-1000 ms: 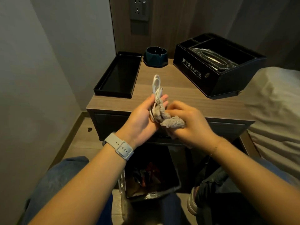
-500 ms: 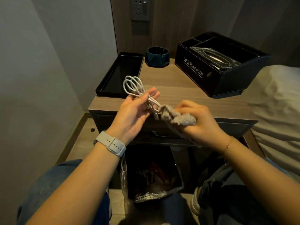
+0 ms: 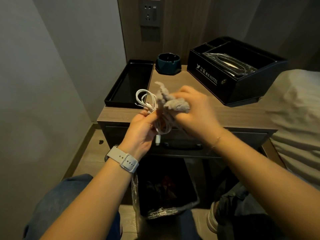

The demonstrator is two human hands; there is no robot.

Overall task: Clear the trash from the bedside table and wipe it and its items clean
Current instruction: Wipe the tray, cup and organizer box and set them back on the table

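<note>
Our right hand [image 3: 195,115], clutching the grey cloth [image 3: 173,104], had slid up the white charging cable [image 3: 147,103] pinched in our left hand [image 3: 142,129]; cable-wiping continued.

The right hand [image 3: 195,113] is motion-blurred, and the bunched cloth [image 3: 170,103] hides its fingertips and part of the coiled cable [image 3: 147,103]. What lies inside the dark bin [image 3: 166,187] under the desk [image 3: 242,116] is too dim to tell. The bed [image 3: 297,108] is cut off by the right edge, both forearms by the near edge.
</note>
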